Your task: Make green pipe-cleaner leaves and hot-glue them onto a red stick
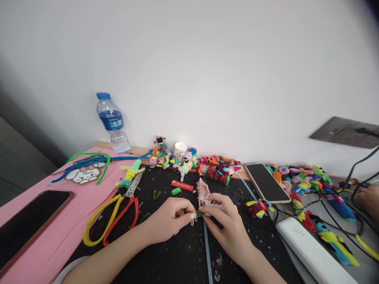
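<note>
My left hand (168, 219) and my right hand (225, 223) meet over a black mat (183, 252). Both pinch a small green pipe-cleaner piece (199, 213) between their fingertips. Under my right hand lies a pink glue gun (204, 193), its nozzle pointing away from me and a clear glue stick (207, 252) trailing toward me. Small green scraps (175, 191) and a red lighter (182, 185) lie just beyond my hands.
Yellow-handled scissors (111, 215) and red pliers lie left on the mat. A phone (28, 223) rests on the pink sheet, another phone (267, 182) at right. A water bottle (112, 123), candle (180, 149), several pipe-cleaner figures (217, 165), power strip (310, 248) and cables surround.
</note>
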`<state>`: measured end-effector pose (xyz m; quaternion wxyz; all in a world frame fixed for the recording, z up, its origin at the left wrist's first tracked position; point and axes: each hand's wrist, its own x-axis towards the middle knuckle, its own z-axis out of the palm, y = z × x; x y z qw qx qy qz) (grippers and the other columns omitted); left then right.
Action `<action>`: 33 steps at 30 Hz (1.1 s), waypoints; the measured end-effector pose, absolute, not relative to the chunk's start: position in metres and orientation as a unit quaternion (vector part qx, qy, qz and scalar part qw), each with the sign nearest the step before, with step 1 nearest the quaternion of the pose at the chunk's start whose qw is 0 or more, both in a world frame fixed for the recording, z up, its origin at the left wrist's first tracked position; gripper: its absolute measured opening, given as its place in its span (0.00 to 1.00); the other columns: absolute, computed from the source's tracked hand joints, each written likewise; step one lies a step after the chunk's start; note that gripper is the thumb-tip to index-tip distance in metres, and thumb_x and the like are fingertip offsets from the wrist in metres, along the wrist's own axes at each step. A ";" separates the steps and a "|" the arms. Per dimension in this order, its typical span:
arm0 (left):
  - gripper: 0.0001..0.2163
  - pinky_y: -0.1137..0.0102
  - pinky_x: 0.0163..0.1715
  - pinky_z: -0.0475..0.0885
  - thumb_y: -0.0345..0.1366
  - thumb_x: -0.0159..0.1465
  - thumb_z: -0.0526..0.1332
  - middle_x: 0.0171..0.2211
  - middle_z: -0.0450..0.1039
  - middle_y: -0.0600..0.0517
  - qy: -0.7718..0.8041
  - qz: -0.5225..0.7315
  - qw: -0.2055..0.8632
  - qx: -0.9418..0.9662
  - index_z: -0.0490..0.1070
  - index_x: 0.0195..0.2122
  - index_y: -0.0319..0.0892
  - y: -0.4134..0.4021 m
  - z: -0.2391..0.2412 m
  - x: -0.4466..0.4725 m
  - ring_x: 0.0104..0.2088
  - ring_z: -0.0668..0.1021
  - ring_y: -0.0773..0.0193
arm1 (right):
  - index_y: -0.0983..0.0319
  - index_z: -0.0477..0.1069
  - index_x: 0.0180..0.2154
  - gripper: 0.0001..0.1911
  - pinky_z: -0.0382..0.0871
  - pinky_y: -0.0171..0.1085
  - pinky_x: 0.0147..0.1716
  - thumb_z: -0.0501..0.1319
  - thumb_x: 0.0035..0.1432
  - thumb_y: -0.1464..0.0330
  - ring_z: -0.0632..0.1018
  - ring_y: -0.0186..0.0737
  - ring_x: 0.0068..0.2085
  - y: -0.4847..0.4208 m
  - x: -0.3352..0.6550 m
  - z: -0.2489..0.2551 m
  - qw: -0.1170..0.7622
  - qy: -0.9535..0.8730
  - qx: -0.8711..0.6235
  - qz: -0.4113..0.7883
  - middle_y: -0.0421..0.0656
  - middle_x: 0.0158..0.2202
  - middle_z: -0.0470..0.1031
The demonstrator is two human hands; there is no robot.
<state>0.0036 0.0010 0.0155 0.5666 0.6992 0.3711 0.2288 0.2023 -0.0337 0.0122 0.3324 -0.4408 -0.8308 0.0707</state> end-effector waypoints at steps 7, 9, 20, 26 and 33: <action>0.10 0.79 0.15 0.56 0.38 0.61 0.55 0.15 0.58 0.60 0.367 0.226 0.578 0.693 0.68 0.28 0.37 0.001 0.015 0.004 0.14 0.63 0.73 | 0.58 0.69 0.41 0.12 0.66 0.40 0.42 0.55 0.57 0.76 0.69 0.42 0.46 -0.035 0.201 0.011 0.330 -0.825 -0.447 0.105 0.47 0.47 0.60; 0.10 0.79 0.14 0.56 0.38 0.61 0.54 0.15 0.58 0.60 0.365 0.225 0.582 0.690 0.68 0.28 0.37 0.001 0.015 0.004 0.14 0.63 0.73 | 0.58 0.69 0.41 0.12 0.67 0.40 0.42 0.55 0.56 0.76 0.69 0.42 0.46 -0.036 0.201 0.011 0.330 -0.823 -0.448 0.114 0.47 0.47 0.60; 0.11 0.78 0.15 0.57 0.40 0.61 0.54 0.16 0.60 0.58 0.368 0.205 0.566 0.709 0.68 0.30 0.38 0.001 0.012 0.002 0.14 0.65 0.73 | 0.58 0.68 0.41 0.13 0.65 0.42 0.46 0.57 0.53 0.76 0.68 0.43 0.47 -0.035 0.199 0.015 0.326 -0.801 -0.478 0.151 0.47 0.47 0.61; 0.11 0.78 0.15 0.57 0.41 0.61 0.54 0.16 0.60 0.58 0.373 0.202 0.565 0.708 0.68 0.30 0.38 0.000 0.012 0.003 0.14 0.64 0.72 | 0.58 0.69 0.38 0.11 0.66 0.42 0.45 0.57 0.53 0.76 0.68 0.44 0.48 -0.036 0.199 0.015 0.333 -0.801 -0.475 0.148 0.47 0.46 0.63; 0.10 0.77 0.15 0.58 0.39 0.61 0.54 0.17 0.61 0.58 0.367 0.191 0.577 0.704 0.68 0.30 0.38 0.001 0.014 0.003 0.15 0.65 0.72 | 0.58 0.70 0.37 0.12 0.67 0.42 0.45 0.57 0.52 0.78 0.69 0.44 0.47 -0.036 0.200 0.015 0.342 -0.801 -0.465 0.158 0.47 0.47 0.63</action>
